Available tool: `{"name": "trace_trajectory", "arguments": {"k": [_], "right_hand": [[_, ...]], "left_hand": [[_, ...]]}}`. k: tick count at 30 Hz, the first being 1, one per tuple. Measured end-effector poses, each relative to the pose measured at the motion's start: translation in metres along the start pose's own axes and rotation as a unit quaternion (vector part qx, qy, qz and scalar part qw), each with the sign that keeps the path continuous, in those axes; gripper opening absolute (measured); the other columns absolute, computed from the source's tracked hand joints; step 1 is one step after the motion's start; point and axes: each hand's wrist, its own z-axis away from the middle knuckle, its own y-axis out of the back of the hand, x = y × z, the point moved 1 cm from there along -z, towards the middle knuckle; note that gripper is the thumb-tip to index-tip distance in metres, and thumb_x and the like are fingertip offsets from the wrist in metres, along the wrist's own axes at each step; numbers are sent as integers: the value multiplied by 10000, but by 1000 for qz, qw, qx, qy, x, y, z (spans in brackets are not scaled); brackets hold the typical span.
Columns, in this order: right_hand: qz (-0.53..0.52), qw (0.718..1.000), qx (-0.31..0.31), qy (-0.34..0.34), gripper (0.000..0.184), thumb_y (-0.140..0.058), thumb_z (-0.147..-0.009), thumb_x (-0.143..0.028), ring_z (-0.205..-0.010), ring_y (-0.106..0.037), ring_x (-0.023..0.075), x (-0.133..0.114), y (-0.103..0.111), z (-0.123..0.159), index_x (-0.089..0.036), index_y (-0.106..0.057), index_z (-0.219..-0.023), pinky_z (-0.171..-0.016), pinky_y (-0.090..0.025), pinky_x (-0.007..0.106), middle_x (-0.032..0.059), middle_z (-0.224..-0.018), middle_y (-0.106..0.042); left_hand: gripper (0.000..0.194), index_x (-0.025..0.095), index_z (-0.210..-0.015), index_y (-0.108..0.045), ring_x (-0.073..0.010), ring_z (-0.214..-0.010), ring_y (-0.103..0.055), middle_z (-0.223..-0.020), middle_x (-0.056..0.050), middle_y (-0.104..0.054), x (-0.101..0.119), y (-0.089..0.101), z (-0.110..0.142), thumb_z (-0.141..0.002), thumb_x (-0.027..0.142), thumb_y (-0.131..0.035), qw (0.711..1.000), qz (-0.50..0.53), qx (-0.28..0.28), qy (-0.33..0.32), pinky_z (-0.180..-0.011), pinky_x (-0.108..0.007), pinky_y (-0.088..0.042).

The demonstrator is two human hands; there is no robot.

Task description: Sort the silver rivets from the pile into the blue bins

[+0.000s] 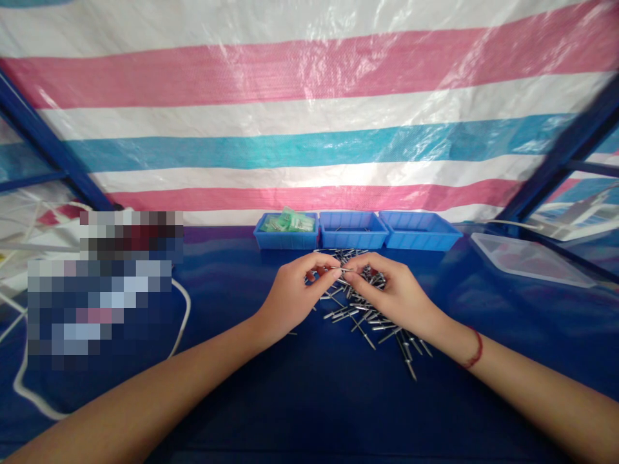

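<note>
Between my hands is a thin metal blind rivet point(342, 269), pinched at both ends by thumbs and fingertips. My left hand point(298, 288) grips it from the left, fingers curled. From the other side my right hand point(394, 290) closes on it, with a red string around that wrist. Below and behind the hands spreads a loose pile of blind rivets point(370, 316), partly covered by my fingers. Their silvery bodies and thin pins point in many directions on the blue table point(309, 399).
Three blue bins stand behind the pile: the left bin point(285, 240) holds green packets point(289, 221), the middle bin point(353, 240) a few small pieces, beside the right bin point(420, 240). A clear plastic lid point(529, 261) lies right. A white cable point(182, 316) curves at left near a blurred-out area.
</note>
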Motion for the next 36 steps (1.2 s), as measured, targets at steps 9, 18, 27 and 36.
{"name": "trace_trajectory", "arguments": {"k": [9, 18, 27, 36], "right_hand": [[-32, 999, 41, -2, 116, -592, -808, -212, -650, -579, 126, -4, 1, 4, -185, -639, -911, -563, -453, 252, 19, -764, -639], [2, 999, 29, 24, 136, -564, -832, -247, -615, -545, 111, -6, 4, 4, -193, -645, -928, -542, -438, 248, 21, -791, -656], [-9, 999, 49, 15, 72, -548, -830, -251, -646, -556, 132, 5, 16, -9, -191, -586, -835, -584, -457, 270, 18, -752, -620], [283, 951, 125, 18, 186, -503, -827, -231, -806, -586, 247, 78, 45, -37, -174, -610, -968, -726, -441, 390, 76, -855, -678]], "left_hand": [[131, 198, -903, -669, -135, -781, -640, -883, 1, -704, -4, 0, -3, -836, 269, -582, 1000, 13, -21, 20, -721, -223, -484], [194, 179, -921, -667, -159, -825, -624, -925, -40, -691, -6, -1, -5, -875, 287, -513, 997, 6, -72, 9, -728, -256, -476], [303, 173, -1169, -502, -159, -915, -578, -1020, -59, -619, -4, -2, -2, -914, 323, -437, 998, -16, -62, 29, -737, -268, -468], [238, 174, -1094, -553, -163, -916, -588, -982, -58, -635, -2, -1, -2, -896, 273, -468, 996, -38, -84, -15, -805, -298, -457]]}}
